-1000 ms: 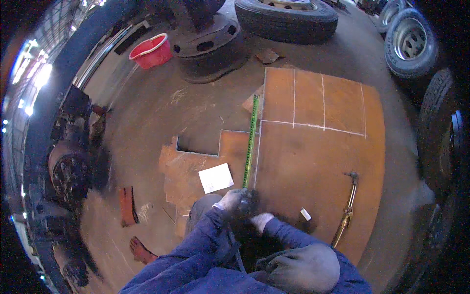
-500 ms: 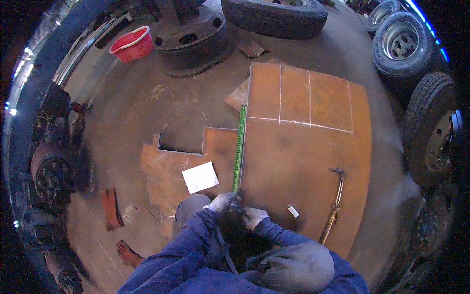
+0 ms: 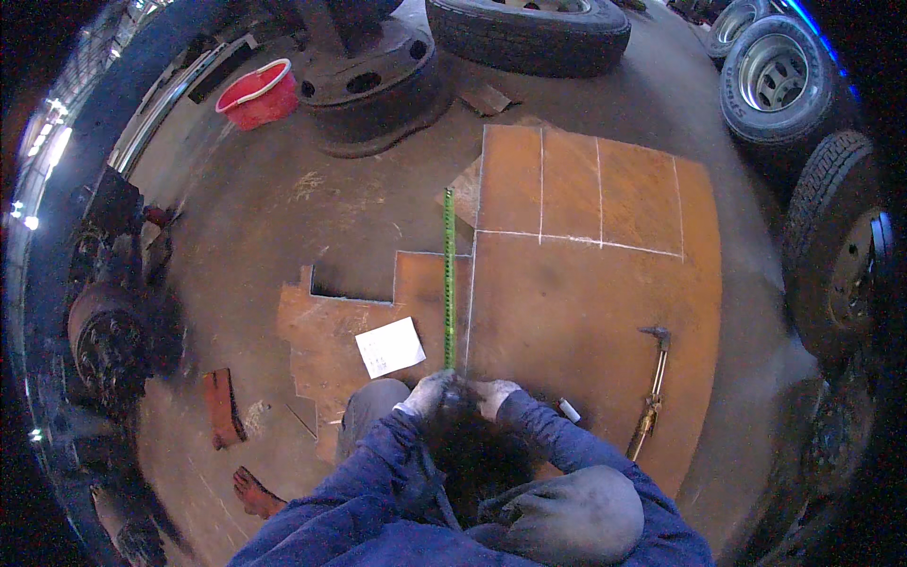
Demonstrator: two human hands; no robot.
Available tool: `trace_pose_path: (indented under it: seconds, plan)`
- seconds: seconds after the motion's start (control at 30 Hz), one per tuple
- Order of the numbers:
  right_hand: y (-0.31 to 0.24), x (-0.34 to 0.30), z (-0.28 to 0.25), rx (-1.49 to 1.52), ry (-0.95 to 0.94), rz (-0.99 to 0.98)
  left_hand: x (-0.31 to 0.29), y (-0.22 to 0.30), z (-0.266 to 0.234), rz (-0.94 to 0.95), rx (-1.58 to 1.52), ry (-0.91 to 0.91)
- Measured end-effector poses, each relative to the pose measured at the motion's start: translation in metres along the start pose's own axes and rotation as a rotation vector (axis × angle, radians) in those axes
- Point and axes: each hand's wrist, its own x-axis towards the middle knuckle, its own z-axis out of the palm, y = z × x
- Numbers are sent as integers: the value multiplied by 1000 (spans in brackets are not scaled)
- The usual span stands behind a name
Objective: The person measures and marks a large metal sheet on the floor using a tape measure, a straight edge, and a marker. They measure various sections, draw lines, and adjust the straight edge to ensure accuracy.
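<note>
My left hand (image 3: pixel 432 392) is closed at the near end of a green tape measure (image 3: pixel 450 283), whose blade stretches straight away from me, left of the steel plate's chalked edge. My right hand (image 3: pixel 495 397) is closed close beside it, its fingertips at the same near end; what they grip is hidden. The large rusty steel plate (image 3: pixel 557 321) carries white chalk lines in its far part. On it, to the right of my right hand, lies a small white block (image 3: pixel 569 410). A sheet of white paper (image 3: pixel 390 347) rests left of the tape on a notched rusty plate (image 3: pixel 331 331).
A brass cutting torch (image 3: pixel 652 397) lies on the plate's right side. Tyres (image 3: pixel 529 42) stand at the back and right (image 3: pixel 831 246). A red bucket (image 3: pixel 257 99) sits far left beside a dark wheel rim (image 3: pixel 368 94). Reddish metal pieces (image 3: pixel 223 408) lie at left.
The tape's blade has swung left, off the chalked plate edge, and now points straight ahead. My right hand has drawn slightly up and closer to the left. The view has shifted slightly.
</note>
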Motion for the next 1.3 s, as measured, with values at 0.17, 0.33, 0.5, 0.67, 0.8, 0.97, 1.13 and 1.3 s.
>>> trace_pose_path:
  seconds: [0.17,0.33,0.5,0.67,0.8,0.97,1.13,1.3]
  plan:
    - [9,-27,25,-105,-30,-107,12,-23,8,-183,53,-15]
    - [35,-18,67,291,668,-271,15,-49,-8,76,468,-135]
    - [54,-13,53,922,349,77,14,-28,15,-255,299,15]
    - [37,-17,42,848,383,66,21,-51,5,-33,395,-56]
    - [50,-11,54,697,481,-25,23,-40,14,-111,421,5]
    - [66,13,75,477,690,-251,-10,3,8,-18,-18,52]
    - [64,-4,63,738,497,85,-123,193,-73,224,154,176]
    - [21,2,45,692,249,298,-247,232,-247,260,213,587]
